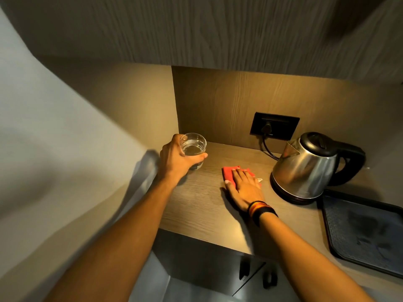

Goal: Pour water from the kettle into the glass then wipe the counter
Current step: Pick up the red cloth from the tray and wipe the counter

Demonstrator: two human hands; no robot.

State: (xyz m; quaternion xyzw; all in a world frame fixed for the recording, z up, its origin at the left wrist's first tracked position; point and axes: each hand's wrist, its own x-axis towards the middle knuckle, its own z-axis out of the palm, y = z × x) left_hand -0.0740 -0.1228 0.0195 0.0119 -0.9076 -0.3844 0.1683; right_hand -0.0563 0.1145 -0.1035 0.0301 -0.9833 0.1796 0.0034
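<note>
A clear glass [194,147] with water in it is at the back left of the wooden counter [196,205]; my left hand [176,160] is wrapped around it, and I cannot tell whether it rests on the counter or is held just above it. My right hand [245,188] lies flat, fingers together, pressing a red cloth [229,173] onto the counter's middle. The steel kettle [305,168] with black lid and handle stands upright on its base to the right of the cloth.
A black wall socket [274,126] with the kettle's cord plugged in is on the back panel. A dark tray [366,232] lies at the right. An overhead cabinet [196,29] hangs low. A wall [65,127] closes the left side.
</note>
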